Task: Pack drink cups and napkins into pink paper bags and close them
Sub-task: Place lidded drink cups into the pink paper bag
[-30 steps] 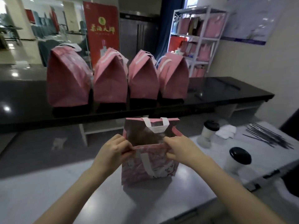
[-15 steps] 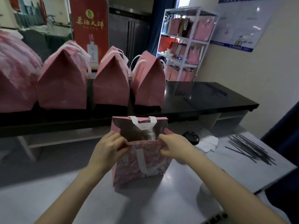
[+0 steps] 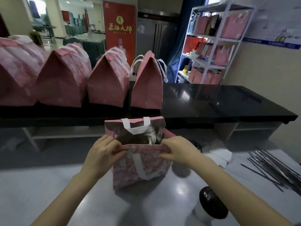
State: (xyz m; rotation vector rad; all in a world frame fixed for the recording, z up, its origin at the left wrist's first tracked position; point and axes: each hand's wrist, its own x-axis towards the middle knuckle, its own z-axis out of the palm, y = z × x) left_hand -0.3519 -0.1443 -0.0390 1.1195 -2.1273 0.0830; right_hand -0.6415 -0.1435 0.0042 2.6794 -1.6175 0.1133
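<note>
An open pink paper bag (image 3: 146,167) with white handles stands on the grey table (image 3: 48,193) in front of me. My left hand (image 3: 104,152) pinches the left end of its near rim. My right hand (image 3: 177,151) pinches the right end of the same rim. Something pale shows inside the bag, too blurred to name. A white cup with a black lid (image 3: 210,204) stands at the near right, under my right forearm. White napkins (image 3: 219,156) lie right of the bag. Another dark-lidded cup (image 3: 195,144) is mostly hidden behind my right hand.
Several closed pink bags (image 3: 107,85) stand in a row on the black counter (image 3: 219,101) behind the table. A bundle of dark straws (image 3: 273,168) lies at the table's right. A white shelf rack (image 3: 211,43) with more bags stands at the back right.
The view has swung right and then back down, which brings the near cup into sight again. Both hands keep their hold on the bag's near rim; the bag stays put.
</note>
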